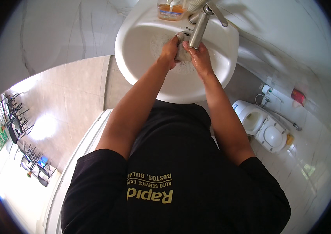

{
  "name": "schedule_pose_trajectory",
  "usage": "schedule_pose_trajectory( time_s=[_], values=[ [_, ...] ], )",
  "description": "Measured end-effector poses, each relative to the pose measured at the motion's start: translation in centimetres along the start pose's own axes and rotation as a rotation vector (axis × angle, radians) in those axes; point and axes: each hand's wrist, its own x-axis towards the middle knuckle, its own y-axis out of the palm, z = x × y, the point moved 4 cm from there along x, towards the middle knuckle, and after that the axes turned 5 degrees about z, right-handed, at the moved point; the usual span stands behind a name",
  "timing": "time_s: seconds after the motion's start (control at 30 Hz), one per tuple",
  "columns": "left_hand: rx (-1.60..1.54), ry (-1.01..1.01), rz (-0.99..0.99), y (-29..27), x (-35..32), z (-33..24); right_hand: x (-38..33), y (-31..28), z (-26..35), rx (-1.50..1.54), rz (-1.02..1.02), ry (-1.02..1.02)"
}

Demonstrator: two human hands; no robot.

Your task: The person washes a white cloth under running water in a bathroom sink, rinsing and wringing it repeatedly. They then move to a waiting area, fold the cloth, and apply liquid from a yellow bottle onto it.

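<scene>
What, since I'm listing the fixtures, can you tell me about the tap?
The tap looks like brushed silver metal, with a cylindrical spout and one lever on top. It stands at the back of the sink, its spout reaching out over it. The right hand is at the spout's tip; whether they touch, or water runs, I can't tell.

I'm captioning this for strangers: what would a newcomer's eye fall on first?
Most likely the black shirt, filling the lower middle. Above it, over the white sink, the left hand and right hand hold a greyish cloth near the metal faucet. An open toilet stands at the right.
</scene>
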Motion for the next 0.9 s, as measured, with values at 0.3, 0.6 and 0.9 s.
schedule_pose_trajectory(
  time_s=[0.3, 0.6, 0.9],
  values=[
    [0.65, 0.456, -0.178, 2.3, -3.7, -3.0, -0.8, -0.1, -1.4, 0.427, 0.171, 0.379],
    [0.208, 0.258, -0.19, -1.0, -2.9, -1.3, -0.6, -0.3, -1.9, 0.707, 0.045, 0.26],
    [0.02, -0.028, 0.109, 1.1, 1.3, 0.8, -2.3, -0.3, 1.4, 0.284, 0.042, 0.097]
  ],
)
